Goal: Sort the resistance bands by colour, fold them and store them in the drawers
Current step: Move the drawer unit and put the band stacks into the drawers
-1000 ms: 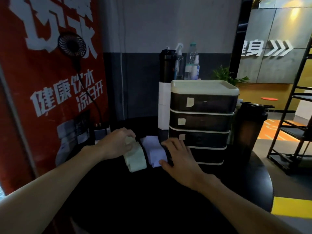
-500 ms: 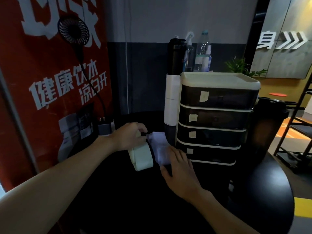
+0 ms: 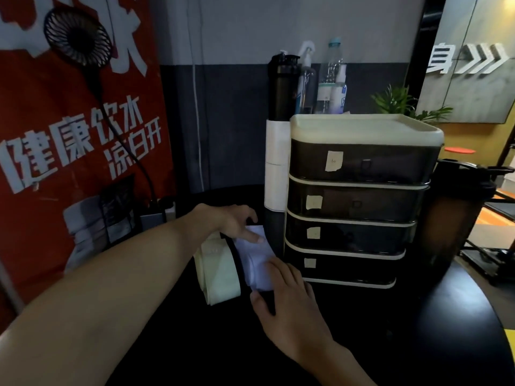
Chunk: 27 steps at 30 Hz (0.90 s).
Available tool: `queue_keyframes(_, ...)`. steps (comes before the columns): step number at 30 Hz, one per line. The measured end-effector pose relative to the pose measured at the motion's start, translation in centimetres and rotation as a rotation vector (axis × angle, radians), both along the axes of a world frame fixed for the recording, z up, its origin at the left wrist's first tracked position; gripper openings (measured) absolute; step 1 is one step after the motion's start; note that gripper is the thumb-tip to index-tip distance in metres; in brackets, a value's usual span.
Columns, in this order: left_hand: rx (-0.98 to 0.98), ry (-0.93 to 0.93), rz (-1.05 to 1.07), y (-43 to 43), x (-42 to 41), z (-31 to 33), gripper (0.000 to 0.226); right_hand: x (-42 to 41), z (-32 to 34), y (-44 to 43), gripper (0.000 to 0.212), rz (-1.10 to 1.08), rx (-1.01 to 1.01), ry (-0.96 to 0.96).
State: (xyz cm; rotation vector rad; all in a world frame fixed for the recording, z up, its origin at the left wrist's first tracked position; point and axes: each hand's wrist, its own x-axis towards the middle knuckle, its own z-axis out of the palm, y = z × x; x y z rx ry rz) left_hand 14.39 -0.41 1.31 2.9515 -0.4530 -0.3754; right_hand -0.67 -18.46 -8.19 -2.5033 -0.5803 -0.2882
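Two folded bands lie on the black worktop (image 3: 418, 330), just left of the closed drawer unit (image 3: 354, 201): a pale green band (image 3: 220, 271) and a lilac band (image 3: 257, 257). Left grip (image 3: 231, 221) and right grip (image 3: 289, 302), fingers flat, press the lilac band. Red banner (image 3: 69, 151) at left; bottles (image 3: 331, 79) behind.

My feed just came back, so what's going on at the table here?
A person is working with both hands on a pale lilac band, which lies on the dark table just left of the drawer unit. The fingers of the left hand press its far end. The right hand lies flat on its near end. A pale green band lies beside it. All the drawers look closed.
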Motion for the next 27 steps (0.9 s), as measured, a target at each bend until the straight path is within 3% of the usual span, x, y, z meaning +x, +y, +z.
queue_keyframes(3,0.041,0.067,0.013,-0.2,0.7,-0.1,0.090,0.1,-0.1,0.0,0.060,-0.005,0.005,0.016)
queue_keyframes(8,0.087,0.154,0.008,-0.1,1.8,-0.2,0.077,0.1,0.0,0.0,0.059,-0.005,0.011,0.010)
queue_keyframes(14,0.097,0.122,0.013,0.2,2.3,-0.5,0.112,0.0,0.1,0.1,0.062,-0.006,0.005,0.008)
queue_keyframes(18,0.155,0.150,0.028,-0.5,2.3,0.0,0.080,-0.1,0.1,0.0,0.064,-0.011,0.003,0.001)
queue_keyframes(27,0.103,0.137,0.017,-1.5,2.2,0.7,0.064,-0.4,0.5,-0.1,0.057,0.001,0.009,0.008)
